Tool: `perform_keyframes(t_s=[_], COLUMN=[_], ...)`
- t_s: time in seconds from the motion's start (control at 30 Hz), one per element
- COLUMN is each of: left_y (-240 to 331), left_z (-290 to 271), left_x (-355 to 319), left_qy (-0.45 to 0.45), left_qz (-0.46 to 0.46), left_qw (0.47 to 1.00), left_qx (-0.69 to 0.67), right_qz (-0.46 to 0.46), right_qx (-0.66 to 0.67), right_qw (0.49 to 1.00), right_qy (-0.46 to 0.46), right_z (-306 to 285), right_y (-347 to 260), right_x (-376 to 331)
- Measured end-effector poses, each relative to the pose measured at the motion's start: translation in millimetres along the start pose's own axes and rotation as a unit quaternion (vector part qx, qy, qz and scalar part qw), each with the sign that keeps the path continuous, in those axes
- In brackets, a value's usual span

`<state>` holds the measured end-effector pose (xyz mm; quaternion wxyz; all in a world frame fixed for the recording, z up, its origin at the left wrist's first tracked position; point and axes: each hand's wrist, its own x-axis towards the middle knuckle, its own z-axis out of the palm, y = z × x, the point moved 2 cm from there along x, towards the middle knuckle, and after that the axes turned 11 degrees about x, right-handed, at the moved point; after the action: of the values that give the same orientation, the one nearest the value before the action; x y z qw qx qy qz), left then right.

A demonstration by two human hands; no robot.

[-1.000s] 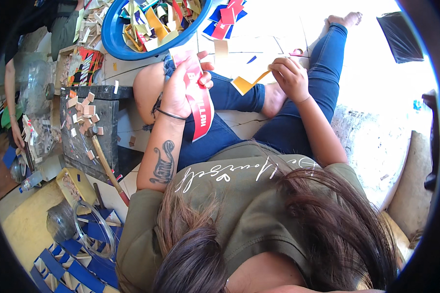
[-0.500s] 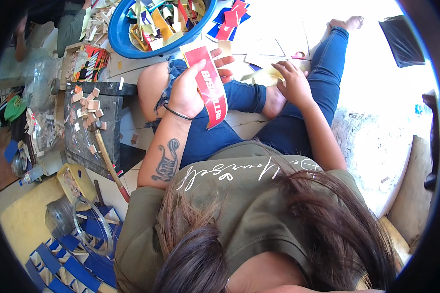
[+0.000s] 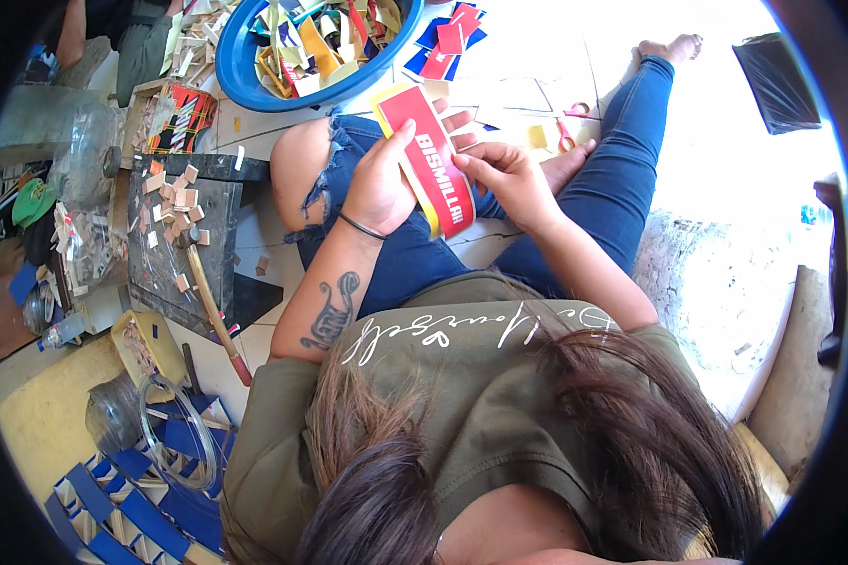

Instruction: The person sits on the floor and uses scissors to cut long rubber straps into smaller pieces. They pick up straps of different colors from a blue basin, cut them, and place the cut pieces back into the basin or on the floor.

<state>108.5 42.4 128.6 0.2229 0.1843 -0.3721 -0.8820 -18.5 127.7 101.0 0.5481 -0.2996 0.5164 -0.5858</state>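
Note:
My left hand (image 3: 383,184) holds a red strip of printed card (image 3: 431,155) with a yellow edge and white lettering. The thumb lies across its face and the fingers are behind it. My right hand (image 3: 513,181) pinches the strip's right edge between thumb and finger. Both hands are above my lap, and the strip stands tilted in front of my bent left leg. Scissors (image 3: 565,141) with red handles lie on the floor by my right foot. A pale yellow scrap (image 3: 540,137) is next to them.
A blue basin (image 3: 283,102) full of coloured strips stands ahead. Red and blue cards (image 3: 450,38) lie beside it. To my left, a dark low bench (image 3: 174,273) carries small wooden pieces and a hammer (image 3: 204,294). Blue pieces (image 3: 146,508) fill the lower left. Another person's arm shows far left.
My right hand has moved from beside my foot up to the strip and taken hold of its edge. The left hand has shifted slightly right with the strip, whose printed face is turned more toward me.

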Motion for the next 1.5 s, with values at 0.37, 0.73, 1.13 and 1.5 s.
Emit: perform_keyframes(t_s=[0.37, 0.73, 1.13, 1.5], left_y=[-9.8, -3.5, 30.2, 9.0], left_z=[-12.0, -21.3, -78.6, -59.8], left_x=[-4.5, 9.1, 4.7, 15.1], left_qy=[0.027, 0.122, 0.114, 0.132], left_qz=[0.019, 0.061, 0.033, -0.075], left_qw=[0.998, 0.977, 0.985, 0.988], left_qx=[-0.054, 0.161, -0.127, -0.026], right_qz=[0.024, 0.089, 0.011, -0.283], right_qx=[-0.027, 0.087, -0.679, -0.299], right_qw=[0.997, 0.985, 0.725, 0.909], right_qy=[-0.061, -0.12, 0.111, 0.063], right_z=[-2.6, 16.3, -128.9, -92.9], right_y=[4.4, 15.2, 32.5, -26.7], right_x=[0.4, 16.3, 57.3, 22.4])
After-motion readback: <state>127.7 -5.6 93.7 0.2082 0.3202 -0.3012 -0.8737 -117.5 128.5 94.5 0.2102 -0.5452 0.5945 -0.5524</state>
